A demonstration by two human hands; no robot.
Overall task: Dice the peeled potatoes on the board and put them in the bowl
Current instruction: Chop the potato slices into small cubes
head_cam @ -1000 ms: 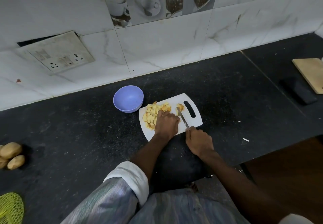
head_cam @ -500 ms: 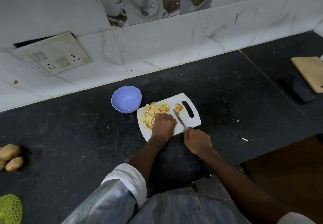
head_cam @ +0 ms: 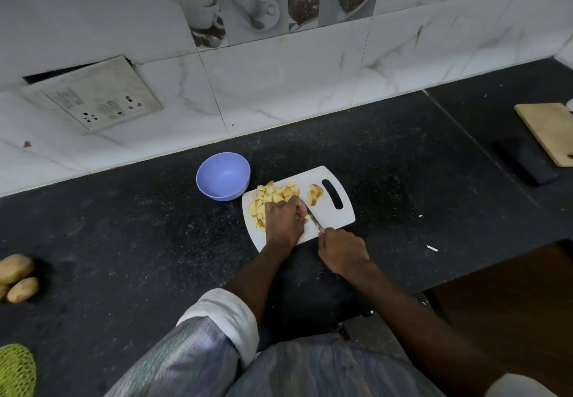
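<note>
You are mid-way through the dicing step. Working from your left: the round lilac plastic bowl (head_cam: 223, 175) stands on the black speckled tabletop (head_cam: 403, 164) just beside the far left corner of the white plastic chopping board (head_cam: 336, 215), and it holds nothing that can be seen. A heap of pale yellow diced potato pieces (head_cam: 269, 196) lies on the board's left half. Your left hand (head_cam: 283, 221) is curled over a piece beside that heap, pinning it; the piece itself is almost wholly hidden under your fingers. The steel knife blade (head_cam: 314, 219) angles down against those fingers, so the next cut calls for knuckles tucked clear of the edge. Your right hand (head_cam: 342, 251) is clamped round the knife handle, which is hidden in the fist. A few larger potato chunks (head_cam: 315, 194) wait near the board's handle slot, undiced. Transfer to the bowl is not yet begun.
</note>
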